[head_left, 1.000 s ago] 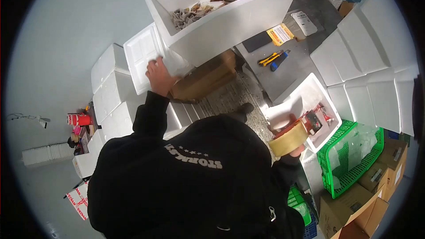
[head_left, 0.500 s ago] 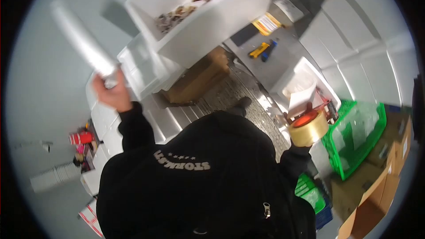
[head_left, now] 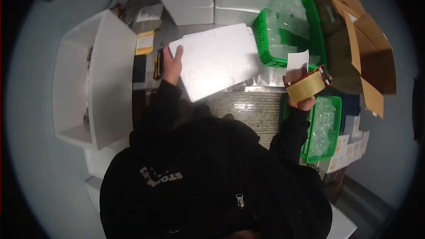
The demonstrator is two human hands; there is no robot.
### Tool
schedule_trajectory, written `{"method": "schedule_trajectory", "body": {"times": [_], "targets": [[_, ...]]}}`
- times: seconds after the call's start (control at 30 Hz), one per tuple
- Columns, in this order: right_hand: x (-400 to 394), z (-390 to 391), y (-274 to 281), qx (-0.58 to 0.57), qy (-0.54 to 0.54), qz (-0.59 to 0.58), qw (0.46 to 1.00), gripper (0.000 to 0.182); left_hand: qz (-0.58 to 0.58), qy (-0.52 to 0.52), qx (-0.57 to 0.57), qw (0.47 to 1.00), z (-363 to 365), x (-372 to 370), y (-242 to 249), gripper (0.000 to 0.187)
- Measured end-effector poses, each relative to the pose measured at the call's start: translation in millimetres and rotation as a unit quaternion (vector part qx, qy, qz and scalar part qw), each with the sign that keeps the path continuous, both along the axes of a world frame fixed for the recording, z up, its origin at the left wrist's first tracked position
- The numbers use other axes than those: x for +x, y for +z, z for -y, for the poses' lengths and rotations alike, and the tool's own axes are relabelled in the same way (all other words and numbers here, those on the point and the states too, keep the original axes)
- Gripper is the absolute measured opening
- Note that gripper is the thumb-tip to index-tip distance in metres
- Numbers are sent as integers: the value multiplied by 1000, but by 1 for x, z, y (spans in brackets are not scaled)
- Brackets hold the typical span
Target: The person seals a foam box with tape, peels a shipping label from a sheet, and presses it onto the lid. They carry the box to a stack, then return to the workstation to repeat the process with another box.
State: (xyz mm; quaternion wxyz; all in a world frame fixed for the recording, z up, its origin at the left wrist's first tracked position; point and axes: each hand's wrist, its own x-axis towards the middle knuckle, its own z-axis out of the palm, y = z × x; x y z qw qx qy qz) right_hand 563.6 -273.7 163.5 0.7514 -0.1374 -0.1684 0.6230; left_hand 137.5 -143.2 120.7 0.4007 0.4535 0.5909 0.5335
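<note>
- The left hand (head_left: 172, 64) gripped the near-left edge of a white foam lid (head_left: 219, 59), fingers wrapped over its rim, holding it flat above the counter (head_left: 265, 79).
- The right hand (head_left: 299, 90) was closed around a tape dispenser (head_left: 307, 84) loaded with a tan roll, with a white slip of paper (head_left: 297, 60) standing up just behind it, to the right of the lid.
- A green basket (head_left: 287, 31) sat just beyond the lid's far-right corner.
- A large white foam box (head_left: 113, 84) stood open, well left of the lid.
- Cardboard boxes (head_left: 363, 48) lay right of the basket.
</note>
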Motion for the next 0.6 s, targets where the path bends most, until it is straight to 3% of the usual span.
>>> {"method": "schedule_trajectory", "body": {"times": [0.03, 0.13, 0.17, 0.23, 0.27, 0.37, 0.47, 0.5, 0.6], "targets": [[-6, 2, 8, -101, -92, 49, 989, 69, -44, 1, 2, 999, -23, 5, -9, 50], [-20, 8, 18, -93, -137, 42, 985, 68, -190, 17, 9, 982, -66, 18, -30, 54], [-10, 14, -1, -93, -143, 28, 985, 66, -245, 28, 14, 969, -75, 20, -41, 55], [-18, 16, -8, -130, -186, 64, 972, 62, -312, 50, 43, 948, -94, 19, -84, 58], [-23, 19, -12, -159, -201, 96, 962, 61, -313, 47, 53, 947, -95, 21, -82, 59], [-32, 21, -35, 39, -103, 40, 993, 54, -310, 28, 52, 949, -85, 20, -79, 65], [-52, 24, -32, -22, -152, 54, 987, 51, -502, 74, 107, 855, -70, 35, -17, 69], [-60, 27, -32, -71, -183, 41, 980, 52, -467, 31, 96, 878, -79, 46, -6, 70], [-64, 40, -44, -125, -214, 105, 963, 55, -450, -141, 166, 866, -116, 115, -8, 81]]}}
